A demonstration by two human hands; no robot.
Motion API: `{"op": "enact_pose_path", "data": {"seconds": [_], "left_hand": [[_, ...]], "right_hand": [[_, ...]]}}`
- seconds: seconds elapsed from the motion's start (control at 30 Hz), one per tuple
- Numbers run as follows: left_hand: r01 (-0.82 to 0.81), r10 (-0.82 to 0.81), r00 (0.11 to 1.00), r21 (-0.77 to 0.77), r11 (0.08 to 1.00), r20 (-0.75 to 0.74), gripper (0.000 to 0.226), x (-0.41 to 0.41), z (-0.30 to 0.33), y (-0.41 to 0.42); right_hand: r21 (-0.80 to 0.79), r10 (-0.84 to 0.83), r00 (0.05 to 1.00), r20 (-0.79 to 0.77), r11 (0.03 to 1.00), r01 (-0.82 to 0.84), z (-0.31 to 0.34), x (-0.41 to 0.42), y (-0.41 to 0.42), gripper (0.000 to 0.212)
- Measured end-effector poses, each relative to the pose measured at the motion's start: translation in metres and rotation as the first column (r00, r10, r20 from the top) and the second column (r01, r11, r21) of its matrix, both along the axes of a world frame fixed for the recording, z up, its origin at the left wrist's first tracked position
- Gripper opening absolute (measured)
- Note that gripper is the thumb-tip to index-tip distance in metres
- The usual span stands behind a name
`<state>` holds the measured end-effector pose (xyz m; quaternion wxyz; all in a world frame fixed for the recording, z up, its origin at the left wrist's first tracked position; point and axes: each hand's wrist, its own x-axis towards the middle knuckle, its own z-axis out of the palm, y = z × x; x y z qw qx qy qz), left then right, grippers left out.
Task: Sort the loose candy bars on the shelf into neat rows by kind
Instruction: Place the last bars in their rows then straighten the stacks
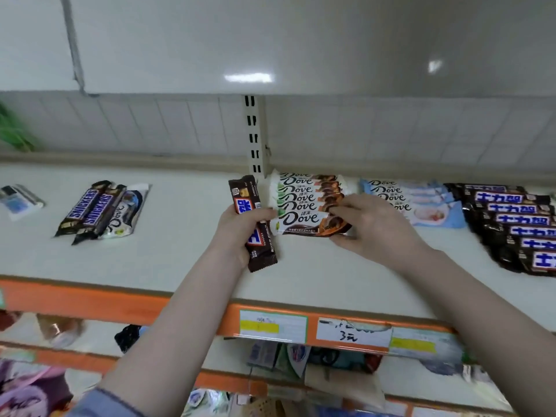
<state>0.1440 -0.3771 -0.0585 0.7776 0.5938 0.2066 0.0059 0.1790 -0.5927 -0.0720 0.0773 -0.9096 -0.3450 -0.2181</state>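
Head view, the only one I have: my left hand [240,233] is wrapped around a dark Snickers bar [254,224], holding it upright just left of the white-and-brown Dove row [307,197]. My right hand [370,227] pinches the right end of the front Dove bar [310,222], fingers curled on its wrapper as it lies at the front of that row. To the right sit a pale blue Dove row [421,200] and, further along, a long tidy row of dark Snickers bars [517,224] running off frame. So three rows look well formed. What's left, I'd judge: the bar in my left hand belongs with the Snickers row, and a loose pile [102,212] of two Snickers and a Dove lies well apart on the left of the shelf [186,260], plus a blurred pale packet [19,200] at the far left.
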Motion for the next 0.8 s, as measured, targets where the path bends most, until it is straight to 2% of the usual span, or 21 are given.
{"op": "enact_pose_path", "data": {"seconds": [0.33, 0.53, 0.67, 0.8], "left_hand": [[0.011, -0.011, 1.000, -0.012, 1.000, 0.018, 0.025, 0.002, -0.004, 0.003], [-0.040, 0.042, 0.997, -0.024, 0.999, 0.059, 0.016, 0.000, -0.003, 0.012], [-0.079, 0.091, 0.990, -0.103, 0.992, 0.109, 0.007, -0.004, 0.001, 0.018], [0.008, 0.012, 0.991, -0.151, 0.989, 0.133, 0.004, -0.011, 0.010, 0.021]], "right_hand": [[0.005, 0.014, 1.000, -0.018, 1.000, -0.014, -0.001, 0.007, 0.001, 0.041], [0.004, -0.006, 1.000, 0.002, 1.000, 0.006, -0.004, 0.005, 0.002, 0.040], [0.027, -0.030, 1.000, 0.005, 0.999, 0.030, -0.001, 0.003, 0.001, 0.042], [0.119, -0.105, 0.993, -0.049, 0.987, 0.110, 0.005, -0.004, -0.004, 0.039]]}}
